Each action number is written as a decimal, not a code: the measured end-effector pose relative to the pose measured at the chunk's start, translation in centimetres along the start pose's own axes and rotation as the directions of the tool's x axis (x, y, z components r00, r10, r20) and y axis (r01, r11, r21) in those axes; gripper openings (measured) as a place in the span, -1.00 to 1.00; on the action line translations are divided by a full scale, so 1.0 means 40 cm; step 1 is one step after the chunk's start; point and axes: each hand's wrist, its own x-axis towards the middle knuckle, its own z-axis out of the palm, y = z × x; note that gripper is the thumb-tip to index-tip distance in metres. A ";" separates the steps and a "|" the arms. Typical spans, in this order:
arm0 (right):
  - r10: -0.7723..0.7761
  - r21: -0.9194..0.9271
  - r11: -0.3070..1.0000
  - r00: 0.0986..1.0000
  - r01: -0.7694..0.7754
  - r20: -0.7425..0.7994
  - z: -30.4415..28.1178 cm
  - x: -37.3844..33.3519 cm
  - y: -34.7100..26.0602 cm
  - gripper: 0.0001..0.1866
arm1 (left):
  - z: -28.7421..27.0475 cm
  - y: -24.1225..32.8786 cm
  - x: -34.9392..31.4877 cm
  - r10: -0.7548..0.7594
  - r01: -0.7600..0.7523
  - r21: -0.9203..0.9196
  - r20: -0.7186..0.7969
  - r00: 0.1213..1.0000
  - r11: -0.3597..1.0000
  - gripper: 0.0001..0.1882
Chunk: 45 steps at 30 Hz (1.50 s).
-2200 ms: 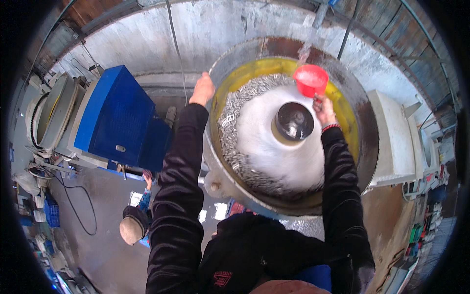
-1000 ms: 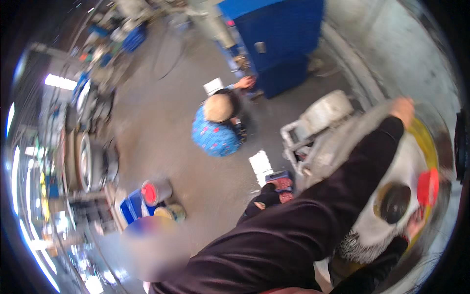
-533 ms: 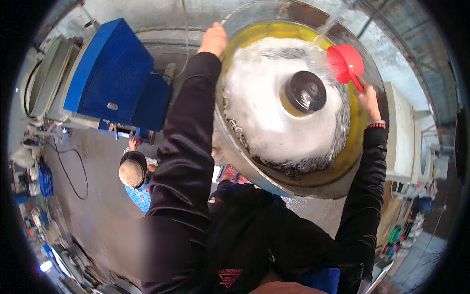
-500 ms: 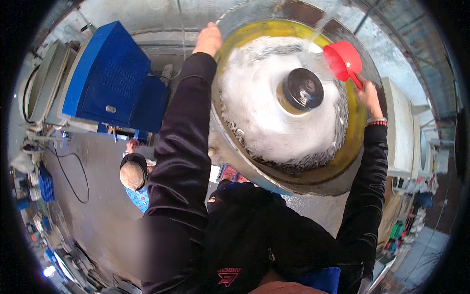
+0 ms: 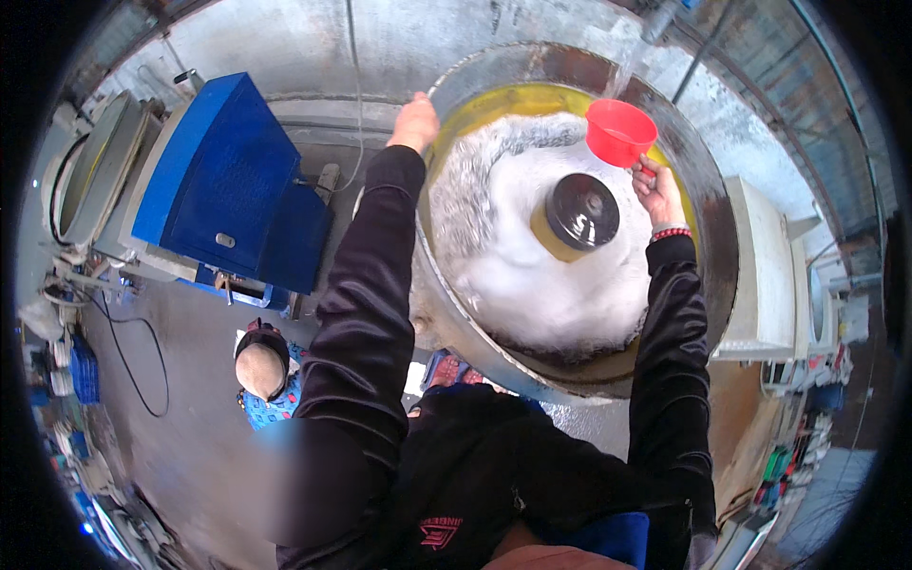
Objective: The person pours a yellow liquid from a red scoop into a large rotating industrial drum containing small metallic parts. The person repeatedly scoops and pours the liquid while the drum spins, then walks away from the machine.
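Head view: my left hand (image 5: 415,123) grips the tub (image 5: 717,233), right hand (image 5: 659,192) the red scoop (image 5: 620,136), which falling water (image 5: 622,82) could tip.

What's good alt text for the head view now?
The right hand holds a red dipper under falling water, above a round tub of white foam with a dark-capped post; the left hand is at the tub's rim. A blue cabinet stands to the left.

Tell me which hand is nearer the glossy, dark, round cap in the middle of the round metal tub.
Right. The right hand, holding the red plastic scoop, is just to the cap's right; the left hand is farther away, at the metal tub's upper-left rim.
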 end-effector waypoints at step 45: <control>-0.028 -0.128 0.991 1.000 0.028 -0.002 -0.003 0.028 -0.041 -0.92 | -0.017 0.015 -0.012 -0.026 0.026 -0.040 0.002 1.000 0.999 -0.70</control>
